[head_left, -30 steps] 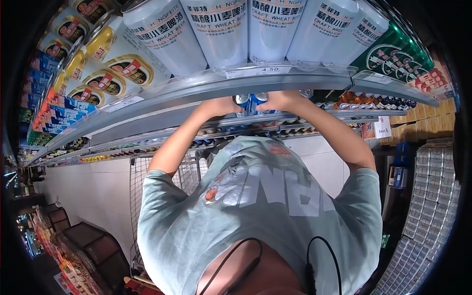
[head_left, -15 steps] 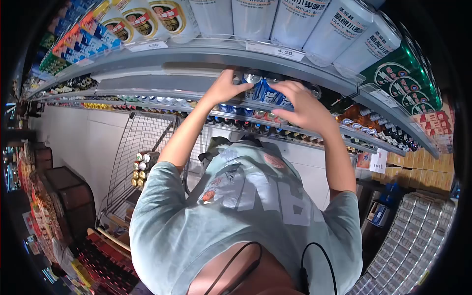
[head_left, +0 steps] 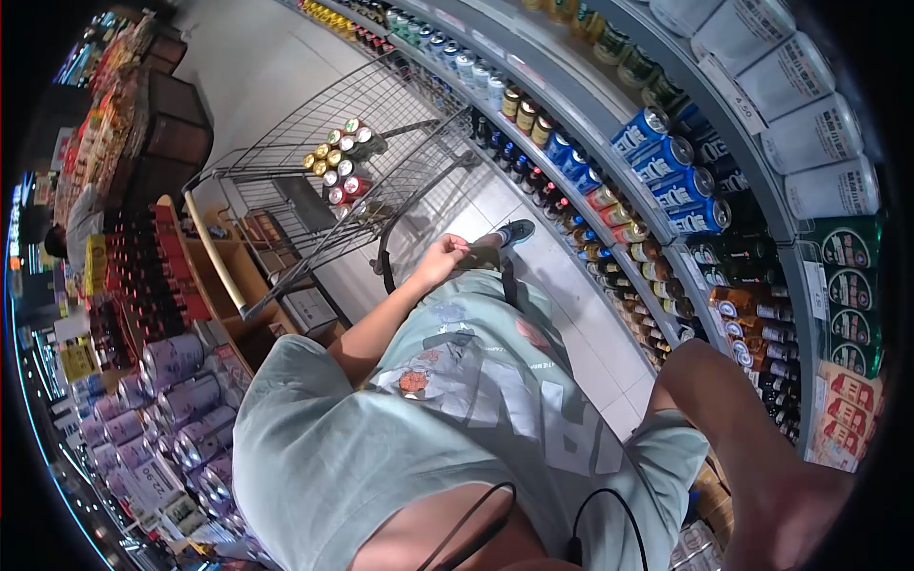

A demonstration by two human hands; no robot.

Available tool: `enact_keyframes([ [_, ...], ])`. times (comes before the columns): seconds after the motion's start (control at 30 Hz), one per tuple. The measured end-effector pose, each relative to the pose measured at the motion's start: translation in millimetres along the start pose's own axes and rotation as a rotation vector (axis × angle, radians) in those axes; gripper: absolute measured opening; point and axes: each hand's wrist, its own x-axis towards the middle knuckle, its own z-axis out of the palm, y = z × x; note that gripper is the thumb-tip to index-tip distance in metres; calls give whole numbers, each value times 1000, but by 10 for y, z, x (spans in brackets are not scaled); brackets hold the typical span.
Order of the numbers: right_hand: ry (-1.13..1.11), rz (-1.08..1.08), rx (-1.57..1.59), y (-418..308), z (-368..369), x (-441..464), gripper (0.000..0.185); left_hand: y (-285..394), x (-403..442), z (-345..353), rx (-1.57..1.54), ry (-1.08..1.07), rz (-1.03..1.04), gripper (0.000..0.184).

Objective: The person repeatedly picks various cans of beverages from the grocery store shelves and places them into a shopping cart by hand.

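My left hand (head_left: 445, 259) is in front of my body, above my shoe, with the fingers curled together. Whatever they hold, if anything, cannot be made out. My right arm is bent up at the right side, elbow toward the shelf; its forearm runs to the dark lower right edge, and the hand does not show. Several blue beer cans (head_left: 671, 167) stand at the front of the shelf (head_left: 619, 157), apart from both arms. Ahead on the left stands a wire shopping cart (head_left: 276, 171) with grouped cans (head_left: 338, 162) in it.
White cans (head_left: 795, 105) and green cans (head_left: 852, 285) fill the upper shelf at right. Bottles and cans line the lower shelves. At left are a wooden rack (head_left: 214, 285), red-topped bottles (head_left: 143, 285) and stacked purple cans (head_left: 171, 400). Another person (head_left: 81, 228) is far left.
Both hands have left the blue cans on the shelf. My left hand is drawn back to my body, and my right arm is folded up. The view has turned, showing more of the cart.
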Motion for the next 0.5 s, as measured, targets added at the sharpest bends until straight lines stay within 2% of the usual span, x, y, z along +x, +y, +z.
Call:
enact_keyframes([
  [0.07, 135, -63, 57, 136, 371, -32, 29, -288, -22, -134, 10, -6, 139, 19],
  [0.1, 182, -188, 67, 269, 672, -57, 31, -311, -50, -118, 27, -8, 185, 19],
  [0.17, 71, -184, -194, 198, 633, -135, 37, -325, -83, -59, 53, -34, 212, 19],
  [0.2, 17, -194, -322, 162, 614, -177, 40, -434, -49, -17, 93, -52, 307, 20],
  [0.23, -34, -292, -775, 157, 585, -196, 40, -230, -203, 40, 205, -73, 306, 21],
  [0.27, -20, -279, -654, 169, 593, -202, 39, -29, -377, 72, 316, -91, 297, 23],
  [0.3, 27, -228, -311, 189, 772, -189, 38, 4, -426, 56, 457, -90, 374, 28],
  [0.33, 54, -218, -168, 203, 901, -149, 37, -27, -469, 25, 506, -94, 387, 29],
  [0.4, 75, -196, -37, 252, 1068, -100, 36, -52, -531, -115, 618, -97, 416, 31],
  [0.5, 83, -208, 46, 328, 1372, -126, 36, -255, -500, -387, 593, -33, 420, 33],
])
